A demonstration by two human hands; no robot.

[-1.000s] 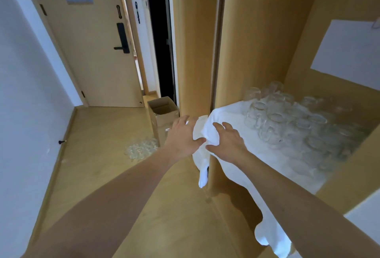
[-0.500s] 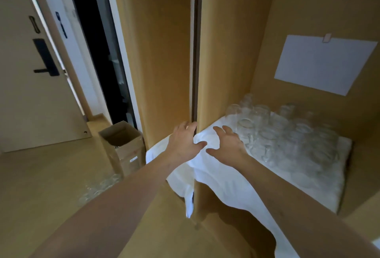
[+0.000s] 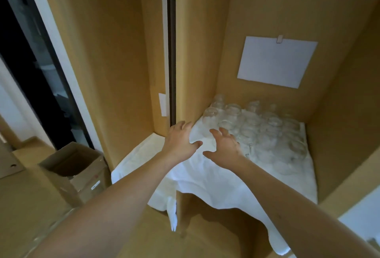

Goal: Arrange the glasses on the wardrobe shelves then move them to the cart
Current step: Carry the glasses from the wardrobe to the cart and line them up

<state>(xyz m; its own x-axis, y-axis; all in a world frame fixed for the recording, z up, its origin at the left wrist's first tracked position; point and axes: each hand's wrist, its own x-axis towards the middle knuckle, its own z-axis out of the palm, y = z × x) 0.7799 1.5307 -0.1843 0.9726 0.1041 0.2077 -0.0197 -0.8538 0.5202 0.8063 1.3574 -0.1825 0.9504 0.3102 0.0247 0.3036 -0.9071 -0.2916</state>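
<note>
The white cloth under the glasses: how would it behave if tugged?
The white cloth looks floppy: it wrinkles and droops over the shelf edge. Tugging would probably drag or tip the clear glasses crowded on it. They look fragile and could knock together.

The glasses (image 3: pixel 265 132) are clear glass, faintly shiny, crowded toward the back of the wardrobe shelf. Under them lies a white cloth (image 3: pixel 205 177), soft, matt and creased, drooping over the shelf's front edge. The wardrobe (image 3: pixel 205 31) panels are smooth matt wood. A matt white paper sheet (image 3: pixel 275 62) hangs on the back panel. The box (image 3: pixel 82 171) on the floor is dull brown cardboard.
</note>
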